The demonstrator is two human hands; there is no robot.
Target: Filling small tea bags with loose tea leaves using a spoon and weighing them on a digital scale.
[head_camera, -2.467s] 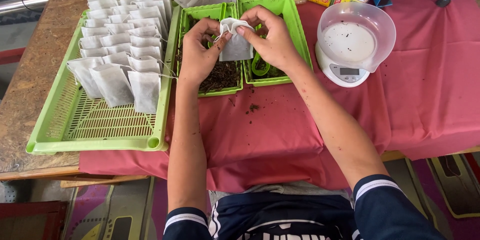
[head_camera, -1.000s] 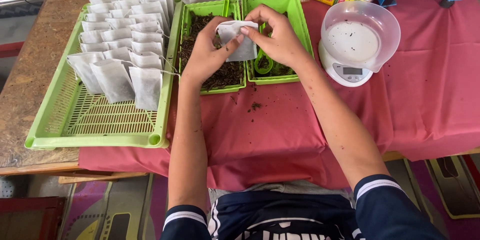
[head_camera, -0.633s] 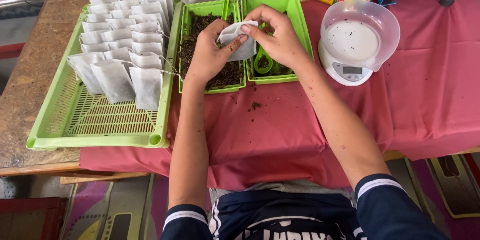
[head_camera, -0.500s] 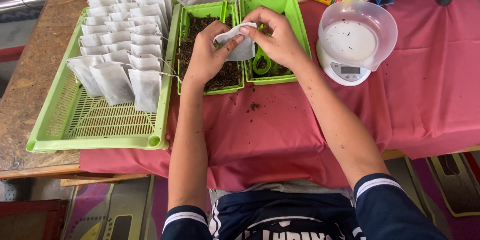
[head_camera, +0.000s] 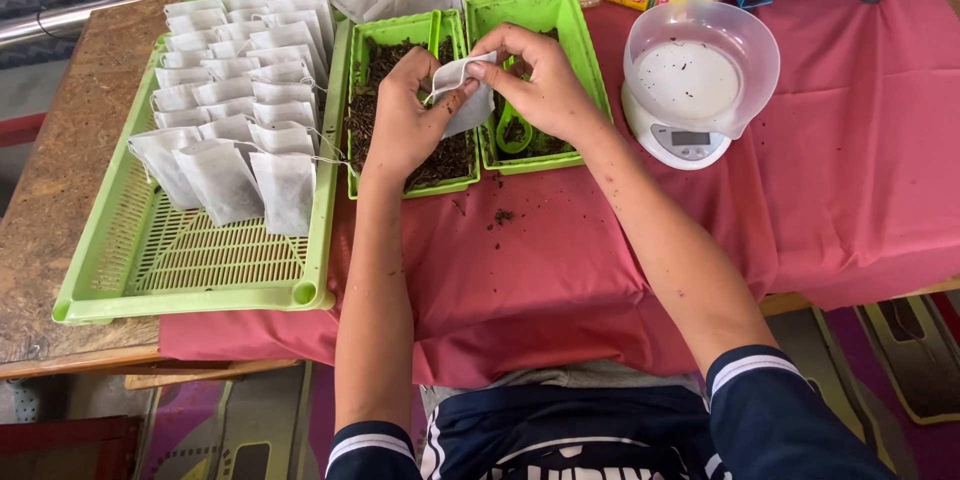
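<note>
Holding a small white paper pouch (head_camera: 462, 90) between them, both hands sit at the upper middle of the head view, above two small green trays. The left hand (head_camera: 405, 120) grips the pouch's left edge, thumb on top and fingers curled beneath. The right hand (head_camera: 540, 85) pinches the top right corner between thumb and forefinger, its other fingers bent loosely.

Compared with a couple of seconds ago, the pouch has tipped: it hung flat and upright then, and now its upper edge is folded over and angled toward the left hand. The hands have barely shifted from their spot, so the change is in the pouch's mouth, which looks to be in the middle of being turned down and closed.

Directly under the hands, the left small tray (head_camera: 410, 105) holds dark loose leaf. The right small tray (head_camera: 535, 70) holds more of it and a green scoop (head_camera: 515, 130). A few dark crumbs (head_camera: 500, 217) lie on the pink cloth (head_camera: 560, 270) just below the trays.

At the left of the frame, a large green slotted tray (head_camera: 190, 260) carries rows of filled white pouches (head_camera: 235, 110) across its upper half. At the upper right stands a white kitchen scale (head_camera: 690, 100) with a clear bowl on top.
</note>
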